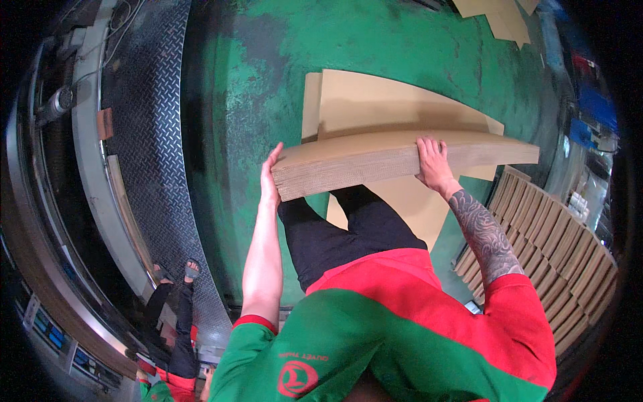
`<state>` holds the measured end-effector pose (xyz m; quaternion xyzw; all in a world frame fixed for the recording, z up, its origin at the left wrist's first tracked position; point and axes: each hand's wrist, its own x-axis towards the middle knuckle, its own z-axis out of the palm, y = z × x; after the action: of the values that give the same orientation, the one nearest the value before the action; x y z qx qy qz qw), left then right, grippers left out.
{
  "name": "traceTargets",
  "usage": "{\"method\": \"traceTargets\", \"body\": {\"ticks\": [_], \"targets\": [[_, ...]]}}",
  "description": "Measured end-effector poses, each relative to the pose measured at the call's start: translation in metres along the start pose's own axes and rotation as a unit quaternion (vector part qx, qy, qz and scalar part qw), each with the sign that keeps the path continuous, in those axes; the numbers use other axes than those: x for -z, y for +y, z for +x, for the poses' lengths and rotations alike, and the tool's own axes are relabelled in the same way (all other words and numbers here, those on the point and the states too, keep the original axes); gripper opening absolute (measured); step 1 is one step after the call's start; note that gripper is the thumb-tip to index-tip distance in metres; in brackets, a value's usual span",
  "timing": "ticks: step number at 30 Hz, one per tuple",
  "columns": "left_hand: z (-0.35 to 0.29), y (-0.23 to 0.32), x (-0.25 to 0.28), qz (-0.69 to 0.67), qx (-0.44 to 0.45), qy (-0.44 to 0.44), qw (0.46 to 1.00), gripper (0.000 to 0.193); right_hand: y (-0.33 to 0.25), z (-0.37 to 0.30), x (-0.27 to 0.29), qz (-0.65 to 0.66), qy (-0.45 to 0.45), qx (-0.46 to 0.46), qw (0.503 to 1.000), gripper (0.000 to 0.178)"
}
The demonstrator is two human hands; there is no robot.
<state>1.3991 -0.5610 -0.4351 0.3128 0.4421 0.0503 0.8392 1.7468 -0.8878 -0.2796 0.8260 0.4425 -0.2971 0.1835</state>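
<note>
A thick stack of brown cardboard sheets (362, 161) spans the space in front of my body, its layered edge toward me. My left hand (269, 175) presses against the stack's left end, fingers along its side and over the corner. On the near long edge, right of the middle, my right hand (434, 163) grips with its fingertips curled over the top sheet; its thumb is not clearly visible. Beneath the stack, larger flat cardboard sheets (388, 100) lie on the green floor, partly covered by the stack and my legs.
Rows of bundled cardboard (549, 248) stand at the right. A ridged metal walkway (151, 127) runs along the left beside a long machine (87, 134). Another person (177, 342) is at the lower left. More cardboard sheets (495, 17) lie at the far right.
</note>
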Motion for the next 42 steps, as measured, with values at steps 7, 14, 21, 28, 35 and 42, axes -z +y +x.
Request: {"method": "traceTargets", "body": {"ticks": [7, 14, 21, 28, 35, 42], "targets": [[-0.022, -0.005, 0.067, 0.417, -0.059, 0.002, 0.907, 0.086, 0.008, 0.003, -0.025, -0.065, 0.087, 0.069, 0.992, 0.056], [-0.002, -0.02, 0.045, 0.356, -0.083, -0.124, 0.923, 0.084, 0.004, -0.002, -0.005, -0.02, 0.069, 0.077, 0.994, 0.049], [-0.1, 0.084, 0.016, 0.46, -0.25, -0.057, 0.85, 0.071, 0.0, -0.076, 0.095, 0.011, 0.089, 0.094, 0.991, 0.067], [-0.319, 0.275, -0.082, 0.389, -0.418, 0.091, 0.816, 0.068, 0.021, -0.24, 0.28, 0.187, 0.157, 0.175, 0.954, 0.088], [-0.382, 0.34, -0.181, 0.455, -0.525, 0.147, 0.704, 0.065, 0.068, -0.302, 0.146, 0.312, 0.61, -0.108, 0.72, 0.096], [-0.397, 0.344, -0.26, 0.508, -0.542, 0.171, 0.647, 0.061, -0.009, -0.101, -0.133, 0.901, 0.254, -0.265, 0.229, 0.1]]}}
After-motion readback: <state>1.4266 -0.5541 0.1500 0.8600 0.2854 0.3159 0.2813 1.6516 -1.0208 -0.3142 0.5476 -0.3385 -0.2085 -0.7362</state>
